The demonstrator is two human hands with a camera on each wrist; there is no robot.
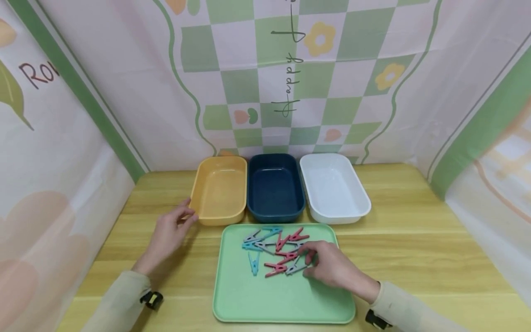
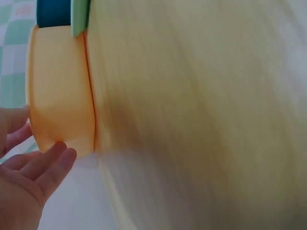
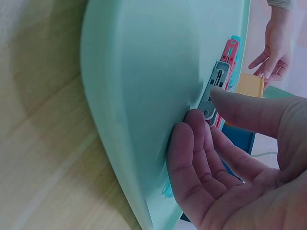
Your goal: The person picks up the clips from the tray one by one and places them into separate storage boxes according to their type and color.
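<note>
My left hand (image 1: 168,233) is at the near left corner of the yellow container (image 1: 201,221), with its relaxed fingers touching the outer wall (image 2: 62,91). Over the right part of a green tray (image 1: 286,304), my right hand (image 1: 329,265) has its thumb and fingers apart, beside a grey clothespin (image 1: 295,268). The right thumb overlaps the grey clothespin (image 3: 216,88) in the right wrist view; whether it touches is unclear. Red clothespins (image 1: 275,269), blue clothespins (image 1: 254,263) and other grey ones lie loosely grouped on the tray's upper middle.
A dark blue container (image 1: 275,216) stands between the yellow one and a white container (image 1: 338,216), all in a row behind the tray. They sit on a wood-patterned table (image 1: 415,249). A printed cloth (image 1: 290,78) hangs behind it.
</note>
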